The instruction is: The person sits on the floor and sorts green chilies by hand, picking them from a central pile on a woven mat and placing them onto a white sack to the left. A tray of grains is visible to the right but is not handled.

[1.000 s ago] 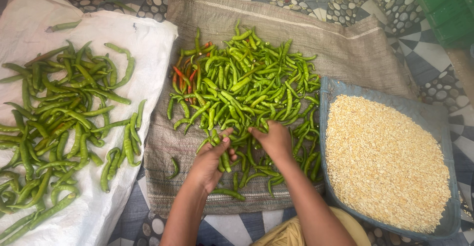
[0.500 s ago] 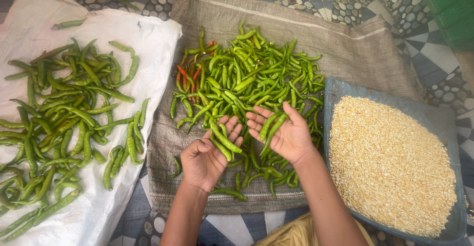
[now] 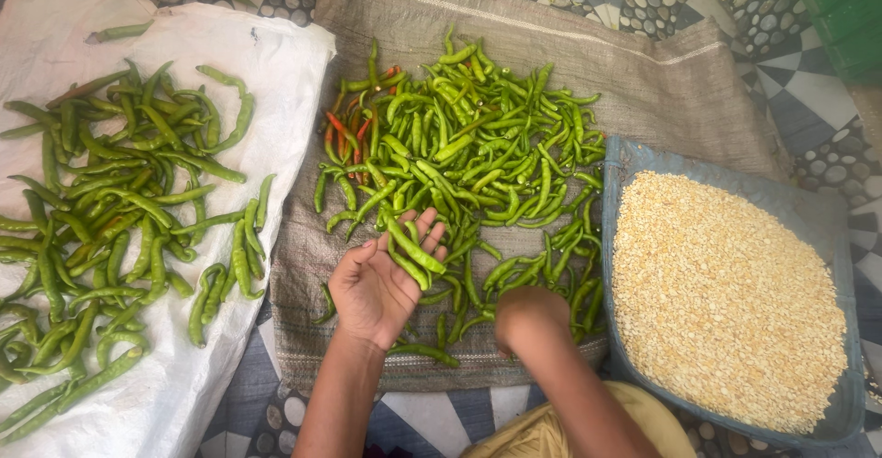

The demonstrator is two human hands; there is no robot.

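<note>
A heap of green chillies point(image 3: 469, 146) with a few red ones lies on a brown burlap sack point(image 3: 643, 81). My left hand point(image 3: 381, 283) is palm up at the heap's near edge, with two or three green chillies point(image 3: 412, 251) resting on its fingers. My right hand point(image 3: 528, 316) is palm down on the sack, its fingers curled into the chillies at the heap's near side. What its fingers hold is hidden. A second spread of larger green chillies point(image 3: 110, 201) lies on a white sack point(image 3: 285, 63) to the left.
A blue tray point(image 3: 625, 159) filled with pale yellow split grains stands at the right, touching the burlap. Patterned tile floor point(image 3: 827, 109) surrounds everything. A green crate corner point(image 3: 850, 8) is at the top right. Yellow cloth point(image 3: 533, 435) shows at the bottom.
My right hand has turned palm down and dropped back onto the near chillies. My left hand stays palm up with chillies on it, shifted slightly left.
</note>
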